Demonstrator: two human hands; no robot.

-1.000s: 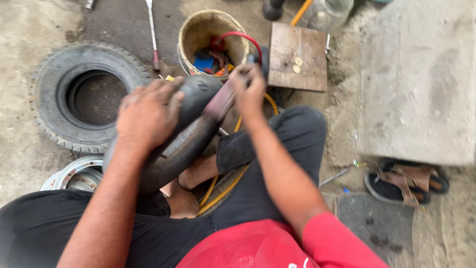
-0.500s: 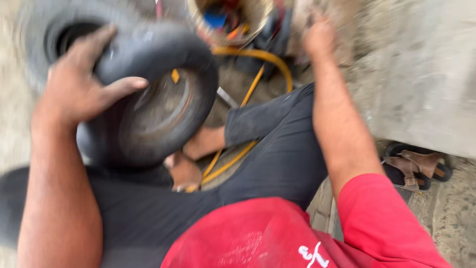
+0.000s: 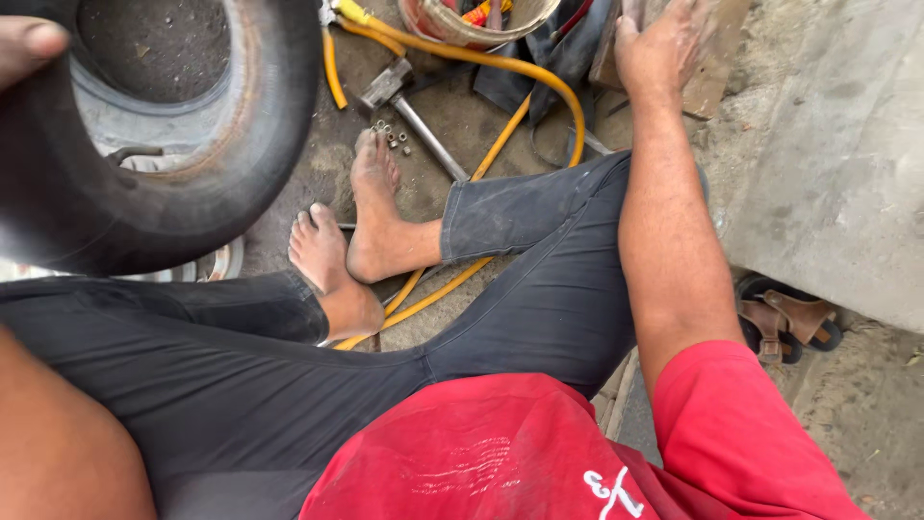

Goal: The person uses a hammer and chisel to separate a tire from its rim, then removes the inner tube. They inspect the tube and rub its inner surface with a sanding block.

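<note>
Left hand: top left corner, mostly out of frame; one fingertip curls over the outer edge of the tube, so it grips the tube, though the other fingers are cut off.
Tube: black rubber ring held up off the ground, left of the hammer, tilted toward the camera; its inner face is rust-stained and dusty.
Right hand: right of the hammer, near the top edge, arm stretched forward, palm down on the wood block with fingers loosely spread; the fingertips run out of frame, so a grip cannot be told.
Wood block: under the right hand, well right of the hammer, beside the concrete slab.
Hammer: on the dirt ground, head to the upper left, metal handle running down to the right toward the knee.
Nuts: small cluster just below the hammer head, touching the toes.
Feet: bare, crossed just below the hammer.
Hose: yellow, loops above and right of the hammer, then passes under the legs.
Bucket: above and right of the hammer, at the top edge, only partly in view.
Sandals: far right and below the hammer, at the foot of the slab.
Slab: grey concrete, far right of the hammer.
</note>
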